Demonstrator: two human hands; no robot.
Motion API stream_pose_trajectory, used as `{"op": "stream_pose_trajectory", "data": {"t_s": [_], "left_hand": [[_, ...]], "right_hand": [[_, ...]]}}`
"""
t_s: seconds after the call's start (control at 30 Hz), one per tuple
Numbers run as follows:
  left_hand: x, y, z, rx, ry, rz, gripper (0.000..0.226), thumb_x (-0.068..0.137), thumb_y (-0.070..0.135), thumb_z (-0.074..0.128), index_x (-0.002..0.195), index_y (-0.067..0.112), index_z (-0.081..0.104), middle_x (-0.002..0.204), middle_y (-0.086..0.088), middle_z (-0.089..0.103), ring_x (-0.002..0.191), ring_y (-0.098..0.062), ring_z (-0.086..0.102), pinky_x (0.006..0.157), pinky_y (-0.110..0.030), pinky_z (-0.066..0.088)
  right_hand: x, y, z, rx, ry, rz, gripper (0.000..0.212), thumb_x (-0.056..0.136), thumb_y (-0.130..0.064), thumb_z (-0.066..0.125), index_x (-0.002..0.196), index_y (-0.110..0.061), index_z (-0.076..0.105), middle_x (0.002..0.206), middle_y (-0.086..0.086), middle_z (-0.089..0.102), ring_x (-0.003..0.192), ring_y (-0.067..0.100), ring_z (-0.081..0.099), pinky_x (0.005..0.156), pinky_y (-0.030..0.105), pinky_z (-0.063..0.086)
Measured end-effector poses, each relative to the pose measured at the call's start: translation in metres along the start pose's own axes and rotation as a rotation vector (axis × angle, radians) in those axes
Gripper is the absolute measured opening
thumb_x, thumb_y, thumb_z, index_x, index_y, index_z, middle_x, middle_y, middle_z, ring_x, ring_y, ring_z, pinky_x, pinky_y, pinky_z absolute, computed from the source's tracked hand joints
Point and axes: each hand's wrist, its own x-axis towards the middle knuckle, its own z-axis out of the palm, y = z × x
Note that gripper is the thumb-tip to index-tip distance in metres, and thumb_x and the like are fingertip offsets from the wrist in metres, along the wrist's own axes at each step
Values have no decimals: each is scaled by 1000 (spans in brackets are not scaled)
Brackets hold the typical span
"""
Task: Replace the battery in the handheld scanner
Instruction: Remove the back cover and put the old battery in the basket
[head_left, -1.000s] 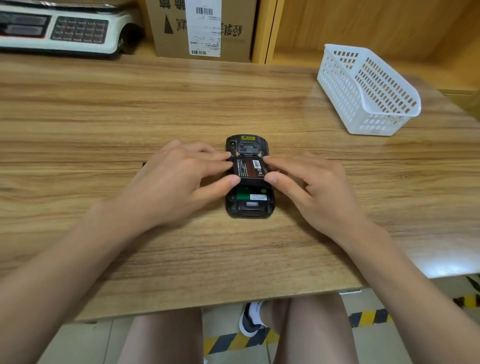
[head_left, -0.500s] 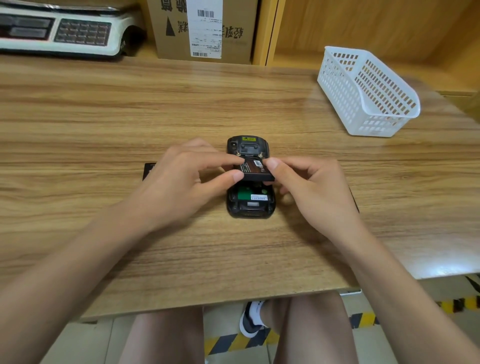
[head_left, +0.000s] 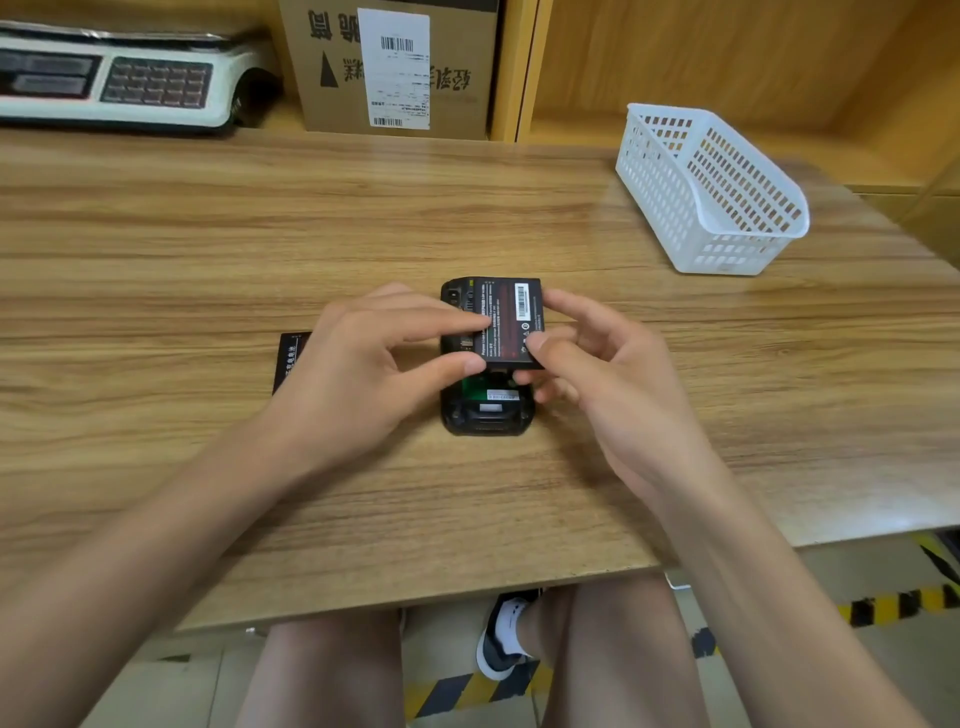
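I see both hands, left (head_left: 358, 374) and right (head_left: 597, 379), pinching the battery (head_left: 511, 322) tilted above the open scanner (head_left: 485, 410) on the table (head_left: 208, 260).

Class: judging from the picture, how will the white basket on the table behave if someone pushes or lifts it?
The basket probably lifts easily: its walls are thin, perforated plastic, and it looks empty. Pushed, it would likely slide on the smooth table rather than roll, given its flat base. A high push might tip it.
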Motion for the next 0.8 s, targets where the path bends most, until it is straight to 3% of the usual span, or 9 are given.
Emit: {"op": "stream_pose_trajectory", "data": {"t_s": [0.17, 0.27, 0.4, 0.6, 0.8], "left_hand": [[6, 9, 8, 83, 51, 123, 32, 86, 25, 77, 115, 13, 75, 106, 1, 75, 96, -20, 65, 86, -31, 51], [12, 13, 15, 83, 49, 140, 33, 86, 23, 77, 117, 12, 74, 109, 0, 74, 98, -20, 66, 87, -35, 51], [26, 22, 22, 90, 10, 113, 35, 91, 27, 71, 124, 16, 70, 116, 4, 72, 107, -15, 64, 93, -33, 49], [64, 42, 39, 123, -103, 38, 41, 94, 36, 63, 133, 23, 63, 127, 7, 68, 118, -11, 58, 100, -27, 42], [106, 50, 68, 101, -186, -34, 44, 92, 45, 59, 134, 32, 61, 131, 12, 65, 120, -7, 56, 85, -26, 42]], "right_hand": [[-6, -4, -1, 45, 27, -63, 53, 87, 0, 69, 136, -17, 56, 98, 7, 77, 81, 15, 74, 69, 25, 56], [-6, -7, -8, 28, 79, -115, 55, 86, 3, 70, 136, -16, 56, 100, 8, 77, 80, 11, 74, 71, 25, 57], [-3, -11, -27, -101, 148, -188, 51, 86, -1, 72, 132, -20, 60, 98, 2, 78, 81, 14, 72, 80, 37, 60], [10, -25, -68, -134, 273, -234, 45, 87, 0, 70, 128, -17, 63, 100, 8, 76, 79, 12, 72, 76, 31, 60], [37, -44, -114, -165, 412, -278, 41, 88, -2, 68, 125, -20, 64, 92, 1, 75, 70, 10, 66, 64, 24, 56]]}}
